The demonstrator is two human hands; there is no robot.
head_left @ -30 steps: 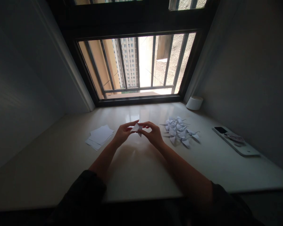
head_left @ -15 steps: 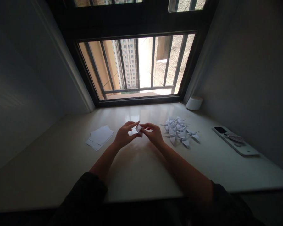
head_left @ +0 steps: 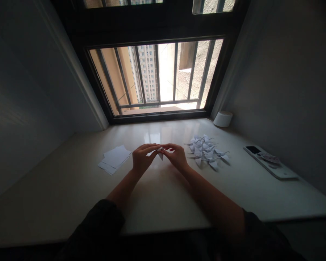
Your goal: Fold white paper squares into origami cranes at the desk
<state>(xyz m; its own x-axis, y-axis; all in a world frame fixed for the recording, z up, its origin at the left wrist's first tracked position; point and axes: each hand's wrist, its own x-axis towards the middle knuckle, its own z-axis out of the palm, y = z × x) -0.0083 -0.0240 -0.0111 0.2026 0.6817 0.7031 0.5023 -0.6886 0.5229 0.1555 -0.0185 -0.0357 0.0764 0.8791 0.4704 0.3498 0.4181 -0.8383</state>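
Observation:
Between my two hands, a small folded piece of white paper (head_left: pixel 161 156) is pinched above the white sill, its pointed lower end showing beneath the fingertips. My left hand (head_left: pixel 144 156) grips it from the left, thumb and fingers closed at the tips. From the other side my right hand (head_left: pixel 176 154) pinches the same paper. Fingers cover most of the folds. Just right of my right hand lies a cluster of several folded paper cranes (head_left: pixel 206 150). Flat white paper sheets (head_left: pixel 115 157) rest in a loose stack to the left.
A phone in a pale case (head_left: pixel 271 163) lies at the right by the wall. A white rounded object (head_left: pixel 223 119) stands in the far right corner. Behind the sill (head_left: pixel 163 203) is a dark-framed window (head_left: pixel 160 117) with bars outside.
Both hands' fingertips have come together over the folded paper. Its broad face, visible before, is now mostly covered, and a point hangs below the fingers.

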